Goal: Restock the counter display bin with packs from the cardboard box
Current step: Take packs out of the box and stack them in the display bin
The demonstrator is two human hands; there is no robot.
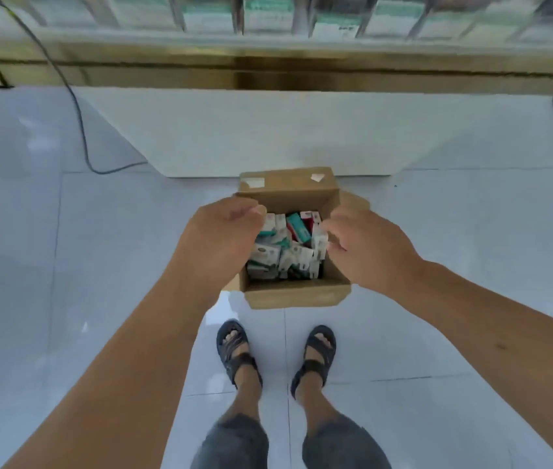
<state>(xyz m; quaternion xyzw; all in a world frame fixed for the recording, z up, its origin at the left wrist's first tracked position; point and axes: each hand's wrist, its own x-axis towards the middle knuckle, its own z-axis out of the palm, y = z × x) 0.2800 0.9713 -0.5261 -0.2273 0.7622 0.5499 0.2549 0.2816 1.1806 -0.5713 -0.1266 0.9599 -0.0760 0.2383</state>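
A cardboard box (288, 294) is open in front of the person, between the feet and the white base of the counter (268, 130). Its flaps stand out to all sides, and the far flap (288, 182) carries two pale pieces of tape. I cannot tell if the box rests on the floor (65, 265) or is lifted a little.

Inside the box lie many small packs (288, 245), mostly white and green with some red, thrown together without order and filling it nearly to the top.

Both bare arms reach down to the box. The left hand (220, 238) covers the left wall, its fingers curled downward and their tips hidden, so I cannot tell if it grips the wall or a pack. The right hand (369, 248) is at the right wall; its fingers (334, 240) are curled just beside the packs, and I cannot tell if they hold something.

Near the bottom, the feet wear dark sandals (234, 346) on white tiles. On the far left a black cable (78, 110) runs down from the counter to the floor. The top of the counter is blurred, with glass and boxes (268, 15) behind it.
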